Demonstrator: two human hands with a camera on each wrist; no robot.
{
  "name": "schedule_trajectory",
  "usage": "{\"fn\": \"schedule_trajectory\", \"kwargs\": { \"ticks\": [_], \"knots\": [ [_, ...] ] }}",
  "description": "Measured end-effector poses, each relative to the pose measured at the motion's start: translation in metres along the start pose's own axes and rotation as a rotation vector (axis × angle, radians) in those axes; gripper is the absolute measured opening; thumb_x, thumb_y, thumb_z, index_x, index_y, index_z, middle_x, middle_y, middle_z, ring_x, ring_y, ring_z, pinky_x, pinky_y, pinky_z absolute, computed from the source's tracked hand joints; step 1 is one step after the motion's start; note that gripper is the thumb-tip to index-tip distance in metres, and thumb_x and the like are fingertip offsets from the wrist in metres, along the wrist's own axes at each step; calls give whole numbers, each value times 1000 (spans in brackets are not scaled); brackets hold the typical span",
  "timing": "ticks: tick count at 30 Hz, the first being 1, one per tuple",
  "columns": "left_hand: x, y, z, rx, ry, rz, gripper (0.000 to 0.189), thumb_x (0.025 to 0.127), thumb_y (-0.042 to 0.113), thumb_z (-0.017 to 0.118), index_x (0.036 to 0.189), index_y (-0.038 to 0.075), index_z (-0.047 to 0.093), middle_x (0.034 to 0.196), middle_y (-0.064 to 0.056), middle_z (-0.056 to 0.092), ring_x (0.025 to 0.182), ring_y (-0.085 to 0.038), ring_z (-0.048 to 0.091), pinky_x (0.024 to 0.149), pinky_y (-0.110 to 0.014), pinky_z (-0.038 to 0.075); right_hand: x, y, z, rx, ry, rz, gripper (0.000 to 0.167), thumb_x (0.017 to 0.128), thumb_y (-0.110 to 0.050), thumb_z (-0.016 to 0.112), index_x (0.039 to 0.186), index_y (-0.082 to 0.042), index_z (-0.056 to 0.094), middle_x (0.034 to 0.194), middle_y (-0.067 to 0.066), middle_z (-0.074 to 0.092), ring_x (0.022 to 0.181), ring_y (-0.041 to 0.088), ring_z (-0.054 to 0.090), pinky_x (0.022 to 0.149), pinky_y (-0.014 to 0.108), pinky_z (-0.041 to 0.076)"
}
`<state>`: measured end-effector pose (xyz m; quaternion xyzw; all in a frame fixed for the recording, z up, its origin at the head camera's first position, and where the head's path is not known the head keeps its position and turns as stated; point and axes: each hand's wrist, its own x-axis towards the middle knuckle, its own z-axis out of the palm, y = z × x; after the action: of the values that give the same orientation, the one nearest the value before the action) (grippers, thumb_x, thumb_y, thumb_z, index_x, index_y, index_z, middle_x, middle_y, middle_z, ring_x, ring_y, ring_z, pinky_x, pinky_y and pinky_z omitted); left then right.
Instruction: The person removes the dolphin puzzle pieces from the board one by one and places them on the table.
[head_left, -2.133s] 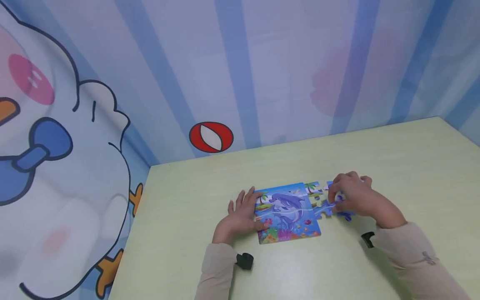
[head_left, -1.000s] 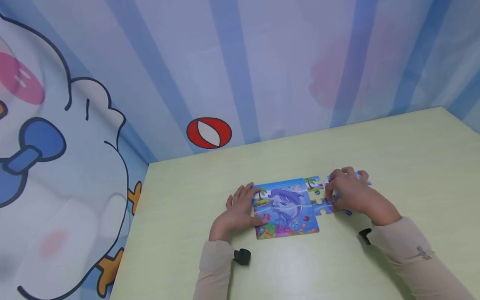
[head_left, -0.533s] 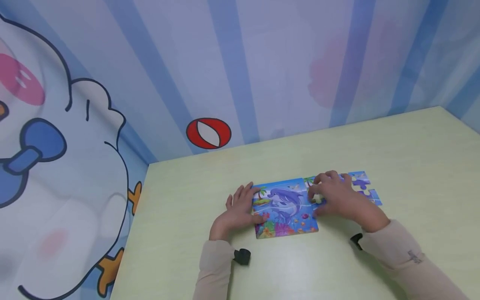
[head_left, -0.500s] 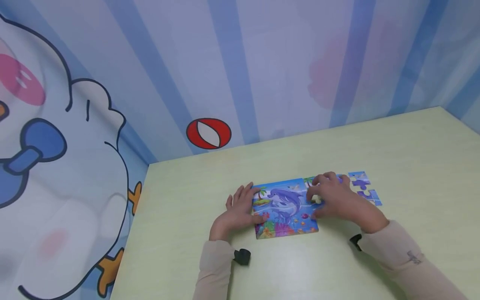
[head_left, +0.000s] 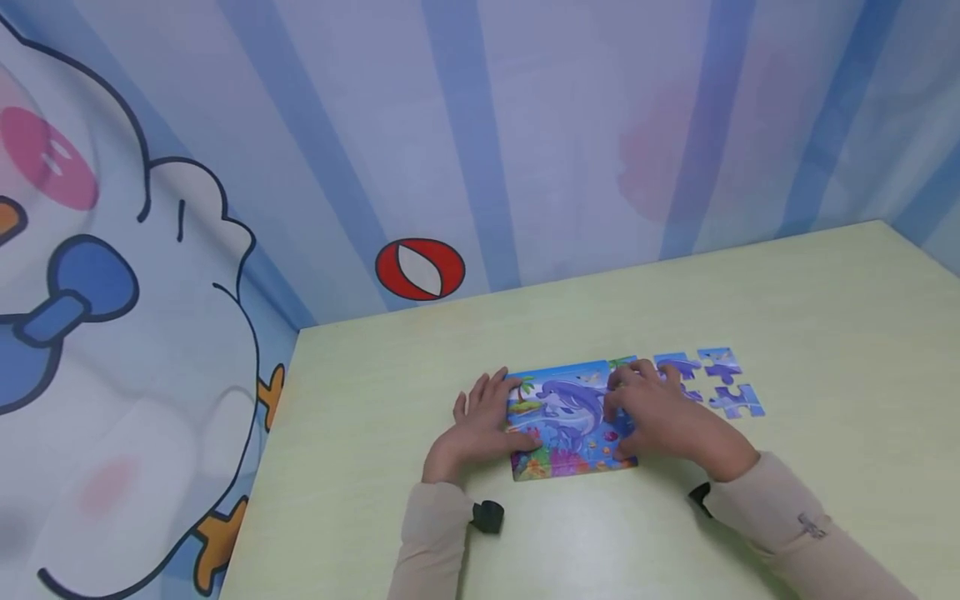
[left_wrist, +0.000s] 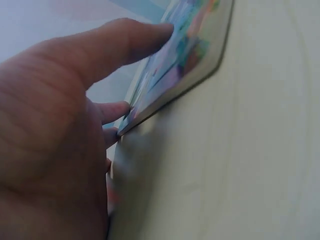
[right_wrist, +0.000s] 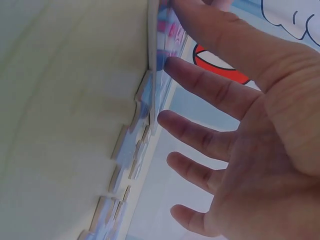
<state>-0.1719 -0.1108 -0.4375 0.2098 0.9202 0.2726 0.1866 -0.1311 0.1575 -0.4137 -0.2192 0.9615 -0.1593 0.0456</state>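
The dolphin board (head_left: pixel 564 402) lay flat on the pale table (head_left: pixel 360 417), between the person's two hands. The left hand (head_left: pixel 475 431) rested at its left edge, fingers spread apart, the thumb over the lower left part of the picture. The right hand (head_left: pixel 665 417) reached over the right edge, its fingers slightly bent and apart; whether every fingertip touched the board could not be told. To the right of the board, loose puzzle pieces (head_left: pixel 737 402) lay near one another, some partly hidden by the right hand. Behind, the wall (head_left: pixel 570 150) showed a red-and-white ball (head_left: pixel 420 269).
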Motion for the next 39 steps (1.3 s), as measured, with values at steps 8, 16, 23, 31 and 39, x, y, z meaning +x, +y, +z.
{"fn": "schedule_trajectory", "kwargs": {
  "ticks": [8,16,23,31,39],
  "knots": [
    [2,1,5,4,-6,-27,95,84,44,76,157,12,24,169,-9,6,153,-33,-4,117,-61,-7,-1,0,-1,-4,6,-7,23,70,-25,93,84,-21,75,120,14,60,124,45,42,97,74,26],
    [1,3,4,-12,-7,-13,89,87,44,72,155,12,26,169,-10,7,153,-34,-4,117,-62,-7,-2,0,-3,-20,18,-57,25,70,-24,93,87,-19,76,116,10,61,120,40,45,94,70,32],
    [1,3,2,-14,1,-22,90,86,43,74,155,12,26,169,-10,8,153,-34,-3,117,-62,-6,0,3,-1,-2,8,-109,25,69,-24,91,81,-20,70,120,10,59,121,39,44,94,68,34],
    [1,5,4,-32,10,-38,89,86,40,75,155,12,26,168,-10,8,153,-34,-3,116,-63,-7,0,3,-1,-2,34,-156,27,66,-22,86,78,-19,62,123,11,57,124,40,42,94,64,37],
    [2,4,3,-37,4,-29,87,86,40,74,154,11,27,168,-10,8,153,-34,-3,116,-63,-7,-5,-2,-13,75,45,-167,24,66,-20,83,78,-21,63,126,11,58,124,38,42,93,61,40]
  ]
}}
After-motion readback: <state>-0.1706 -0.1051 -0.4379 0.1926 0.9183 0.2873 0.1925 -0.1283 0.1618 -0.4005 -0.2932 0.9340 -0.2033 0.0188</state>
